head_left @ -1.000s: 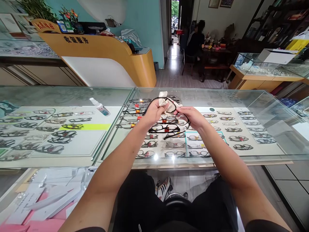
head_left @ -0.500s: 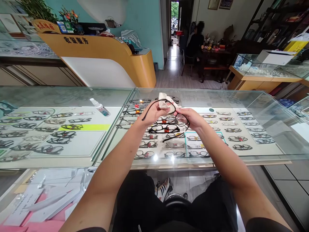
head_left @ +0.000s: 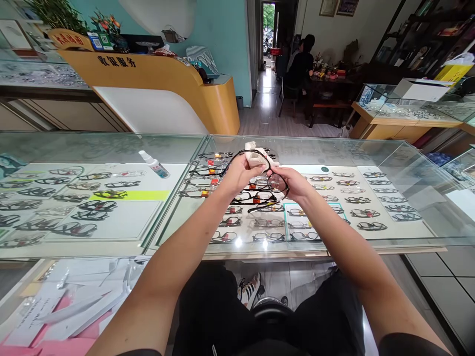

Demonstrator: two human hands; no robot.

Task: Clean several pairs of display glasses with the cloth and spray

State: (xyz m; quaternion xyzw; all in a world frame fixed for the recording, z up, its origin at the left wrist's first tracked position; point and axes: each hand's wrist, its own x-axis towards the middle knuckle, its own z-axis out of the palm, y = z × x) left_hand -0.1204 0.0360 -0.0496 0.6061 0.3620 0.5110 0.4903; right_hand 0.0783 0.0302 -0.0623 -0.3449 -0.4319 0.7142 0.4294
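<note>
A pair of dark-framed eyeglasses (head_left: 277,182) is held up above the glass counter, one round lens facing me and a temple pointing down to the left. My right hand (head_left: 297,183) is closed in a pinch on the frame near its middle. In my left hand (head_left: 239,174), the fingers are closed on a white cleaning cloth (head_left: 257,159), which is folded around the left lens and mostly covers it. The other temple curves over the left hand. Several display frames lie under the glass directly below both hands.
A white spray bottle (head_left: 155,164) stands on the counter's glass top (head_left: 181,143) to the left. Papers and envelopes (head_left: 74,296) fill an open drawer at lower left. Further back are a yellow cashier desk (head_left: 222,99) and a seated person (head_left: 301,66).
The eyeglasses have shifted and tilted slightly. My left hand has turned a little with the cloth around the lens. Both hands keep their hold.
</note>
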